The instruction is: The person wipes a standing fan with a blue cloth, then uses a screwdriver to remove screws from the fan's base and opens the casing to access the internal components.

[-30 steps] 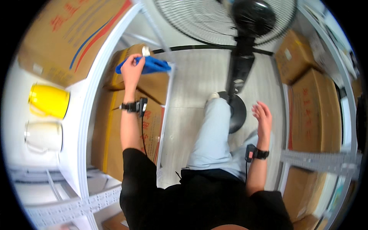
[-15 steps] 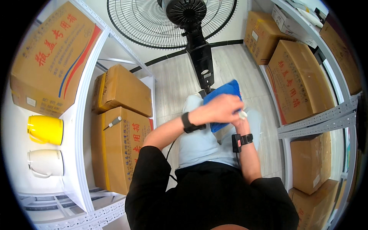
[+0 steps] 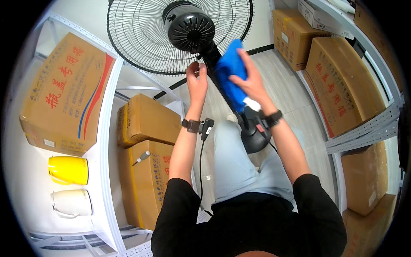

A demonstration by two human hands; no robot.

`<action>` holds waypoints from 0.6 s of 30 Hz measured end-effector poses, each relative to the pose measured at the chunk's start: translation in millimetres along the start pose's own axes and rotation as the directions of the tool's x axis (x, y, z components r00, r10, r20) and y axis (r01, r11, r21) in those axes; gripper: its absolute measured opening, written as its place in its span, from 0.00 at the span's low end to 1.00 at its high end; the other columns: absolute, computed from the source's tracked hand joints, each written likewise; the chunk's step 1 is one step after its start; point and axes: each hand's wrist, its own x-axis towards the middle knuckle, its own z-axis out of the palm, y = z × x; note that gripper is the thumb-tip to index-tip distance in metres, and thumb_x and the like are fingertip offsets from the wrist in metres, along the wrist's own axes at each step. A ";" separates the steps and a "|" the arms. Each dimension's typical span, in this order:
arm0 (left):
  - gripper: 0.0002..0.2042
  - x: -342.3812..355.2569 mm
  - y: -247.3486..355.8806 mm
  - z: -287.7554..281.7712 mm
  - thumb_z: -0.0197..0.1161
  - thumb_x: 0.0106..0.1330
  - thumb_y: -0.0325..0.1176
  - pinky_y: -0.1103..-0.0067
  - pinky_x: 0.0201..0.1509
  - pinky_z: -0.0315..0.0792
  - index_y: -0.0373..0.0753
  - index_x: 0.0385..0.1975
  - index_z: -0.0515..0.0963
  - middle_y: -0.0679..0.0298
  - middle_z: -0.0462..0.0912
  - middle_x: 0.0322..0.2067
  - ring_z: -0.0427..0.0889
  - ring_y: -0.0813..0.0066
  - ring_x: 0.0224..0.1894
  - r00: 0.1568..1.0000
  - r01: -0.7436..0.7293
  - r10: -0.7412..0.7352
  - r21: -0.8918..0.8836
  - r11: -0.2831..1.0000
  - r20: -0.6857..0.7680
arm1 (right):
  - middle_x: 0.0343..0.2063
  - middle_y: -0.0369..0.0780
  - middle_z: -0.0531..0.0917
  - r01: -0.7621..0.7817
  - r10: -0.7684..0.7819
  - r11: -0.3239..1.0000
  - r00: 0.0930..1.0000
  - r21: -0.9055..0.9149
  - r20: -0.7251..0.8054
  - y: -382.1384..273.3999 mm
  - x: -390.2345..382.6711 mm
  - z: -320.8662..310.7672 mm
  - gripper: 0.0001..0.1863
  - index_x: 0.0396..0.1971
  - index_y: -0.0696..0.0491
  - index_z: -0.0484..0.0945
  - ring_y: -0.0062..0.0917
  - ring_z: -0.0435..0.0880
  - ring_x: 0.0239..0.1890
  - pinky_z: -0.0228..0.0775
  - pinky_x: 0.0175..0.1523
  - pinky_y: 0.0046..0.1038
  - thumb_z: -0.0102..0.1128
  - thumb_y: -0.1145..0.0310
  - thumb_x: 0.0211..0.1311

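My right hand [image 3: 249,79] grips a folded blue cloth [image 3: 229,64] with a white tag, raised in front of the black pole [image 3: 211,53] of a standing fan. My left hand [image 3: 197,79] is up at the lower rim of the fan's wire cage, left of the pole, fingers curved and apart; whether it touches the fan I cannot tell. The fan's motor housing [image 3: 180,25] is above both hands, and its round base [image 3: 254,143] stands on the floor between my legs.
Metal shelving with cardboard boxes [image 3: 64,98] lines both sides. On the left, a yellow kettle [image 3: 68,170] and a white kettle [image 3: 72,203] share a shelf, and a grey-handled screwdriver [image 3: 143,156] lies on a box. More boxes [image 3: 342,85] fill the right.
The blue cloth passed from my left hand at the left shelf into my right hand, now lifted to the fan pole. My left hand has let go and moved up to the cage.
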 end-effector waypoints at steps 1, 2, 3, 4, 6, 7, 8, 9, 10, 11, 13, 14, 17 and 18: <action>0.21 12.3 -3.0 9.7 0.53 0.70 0.44 0.78 0.54 0.66 0.31 0.51 0.68 0.57 0.76 0.45 0.74 0.72 0.47 0.996 0.081 -0.076 -0.105 0.991 0.047 | 0.66 0.47 0.59 0.090 -0.075 0.965 0.995 -0.248 0.068 24.6 9.4 14.7 0.46 0.66 0.50 0.57 0.39 0.58 0.68 0.51 0.69 0.35 0.70 0.54 0.48; 0.24 16.4 -15.9 9.4 0.49 0.71 0.47 0.78 0.56 0.64 0.32 0.54 0.67 0.56 0.74 0.49 0.72 0.71 0.49 0.987 0.151 -0.139 -0.173 0.973 0.080 | 0.65 0.49 0.60 0.066 -0.064 0.972 0.998 -0.227 0.013 23.4 6.8 38.0 0.47 0.65 0.49 0.58 0.44 0.60 0.66 0.54 0.67 0.38 0.71 0.54 0.45; 0.24 15.1 -14.2 15.0 0.49 0.72 0.47 0.78 0.56 0.64 0.32 0.55 0.66 0.57 0.73 0.50 0.71 0.71 0.50 0.982 0.179 -0.162 -0.203 0.963 0.099 | 0.64 0.50 0.60 0.077 -0.091 0.964 0.995 -0.255 -0.044 31.2 2.9 46.1 0.48 0.65 0.50 0.59 0.46 0.61 0.65 0.55 0.67 0.39 0.72 0.55 0.43; 0.24 12.5 -10.7 21.9 0.49 0.72 0.46 0.77 0.56 0.64 0.32 0.56 0.65 0.57 0.72 0.51 0.71 0.72 0.51 0.976 0.205 -0.180 -0.232 0.951 0.123 | 0.64 0.50 0.61 0.087 -0.122 0.954 0.987 -0.287 -0.105 43.6 -1.5 52.8 0.48 0.65 0.50 0.59 0.47 0.62 0.64 0.56 0.66 0.40 0.72 0.55 0.41; 0.23 8.4 -6.2 30.6 0.51 0.71 0.43 0.77 0.58 0.62 0.32 0.57 0.64 0.58 0.71 0.53 0.69 0.72 0.53 0.980 0.147 -0.101 -0.288 0.946 0.169 | 0.62 0.49 0.62 0.078 -0.153 0.944 0.964 -0.321 -0.216 65.4 -15.8 64.4 0.51 0.64 0.49 0.61 0.47 0.64 0.61 0.57 0.62 0.44 0.74 0.52 0.36; 0.22 4.9 -2.7 31.3 0.52 0.71 0.42 0.77 0.59 0.61 0.32 0.57 0.64 0.59 0.71 0.53 0.69 0.73 0.53 0.983 0.112 -0.067 -0.269 0.956 0.172 | 0.62 0.50 0.62 0.060 -0.146 0.939 0.961 -0.338 -0.235 74.0 -28.1 67.6 0.51 0.64 0.49 0.60 0.48 0.64 0.61 0.57 0.62 0.44 0.75 0.52 0.36; 0.22 4.3 -1.9 32.3 0.53 0.71 0.41 0.77 0.59 0.61 0.32 0.57 0.64 0.59 0.71 0.53 0.69 0.73 0.53 0.984 0.077 -0.033 -0.252 0.965 0.177 | 0.62 0.50 0.62 0.041 -0.139 0.934 0.957 -0.355 -0.254 83.0 -38.7 68.8 0.52 0.64 0.49 0.59 0.48 0.64 0.60 0.57 0.62 0.44 0.75 0.53 0.35; 0.22 5.5 -5.2 30.8 0.54 0.70 0.39 0.78 0.61 0.58 0.32 0.58 0.63 0.59 0.70 0.54 0.68 0.73 0.54 0.980 0.073 -0.034 -0.199 0.977 0.195 | 0.62 0.51 0.61 0.034 -0.130 0.930 0.962 -0.367 -0.239 93.8 -48.8 68.5 0.53 0.64 0.49 0.57 0.49 0.64 0.60 0.56 0.62 0.45 0.75 0.54 0.34; 0.22 5.7 -4.9 31.0 0.54 0.70 0.39 0.77 0.62 0.58 0.32 0.58 0.62 0.59 0.69 0.55 0.67 0.72 0.55 0.980 0.070 -0.034 -0.181 0.981 0.196 | 0.61 0.51 0.61 0.006 -0.096 0.930 0.968 -0.366 -0.230 103.6 -59.5 67.4 0.54 0.64 0.50 0.56 0.50 0.64 0.60 0.55 0.62 0.45 0.76 0.54 0.33; 0.23 5.0 -4.6 33.7 0.54 0.71 0.39 0.77 0.62 0.57 0.32 0.58 0.61 0.59 0.69 0.55 0.67 0.72 0.55 0.980 0.067 -0.033 -0.164 0.984 0.198 | 0.62 0.51 0.62 -0.043 -0.038 0.933 0.976 -0.356 -0.216 112.3 -72.8 65.0 0.53 0.64 0.50 0.56 0.49 0.64 0.60 0.55 0.62 0.45 0.75 0.56 0.35; 0.24 5.2 -7.1 36.2 0.53 0.71 0.42 0.77 0.64 0.54 0.32 0.59 0.59 0.58 0.67 0.57 0.64 0.72 0.57 0.982 0.045 -0.017 -0.146 0.988 0.188 | 0.61 0.51 0.62 -0.119 0.057 0.935 0.981 -0.335 -0.187 129.6 -99.5 62.4 0.50 0.65 0.51 0.55 0.49 0.63 0.61 0.55 0.63 0.44 0.73 0.60 0.39; 0.25 7.1 -13.3 33.3 0.53 0.71 0.42 0.77 0.64 0.54 0.31 0.59 0.59 0.58 0.66 0.57 0.64 0.72 0.58 0.984 0.032 -0.006 -0.142 0.989 0.180 | 0.61 0.50 0.63 -0.148 0.097 0.935 0.981 -0.322 -0.170 136.7 -112.1 62.6 0.49 0.65 0.51 0.55 0.48 0.64 0.61 0.55 0.64 0.43 0.72 0.62 0.41; 0.26 8.5 -25.9 34.8 0.53 0.71 0.43 0.78 0.65 0.53 0.31 0.59 0.58 0.58 0.66 0.57 0.63 0.71 0.58 0.985 0.018 0.008 -0.153 0.988 0.170 | 0.61 0.50 0.64 -0.217 0.203 0.938 0.976 -0.271 -0.079 150.9 -123.2 45.1 0.45 0.65 0.51 0.55 0.46 0.64 0.62 0.56 0.64 0.39 0.68 0.67 0.46; 0.26 10.5 -25.2 35.7 0.53 0.71 0.44 0.78 0.65 0.53 0.31 0.59 0.58 0.58 0.66 0.57 0.63 0.71 0.58 0.985 0.016 0.011 -0.156 0.988 0.173 | 0.61 0.49 0.65 -0.230 0.228 0.941 0.973 -0.249 -0.040 150.8 -118.9 39.2 0.44 0.66 0.51 0.54 0.45 0.64 0.62 0.57 0.65 0.38 0.67 0.69 0.48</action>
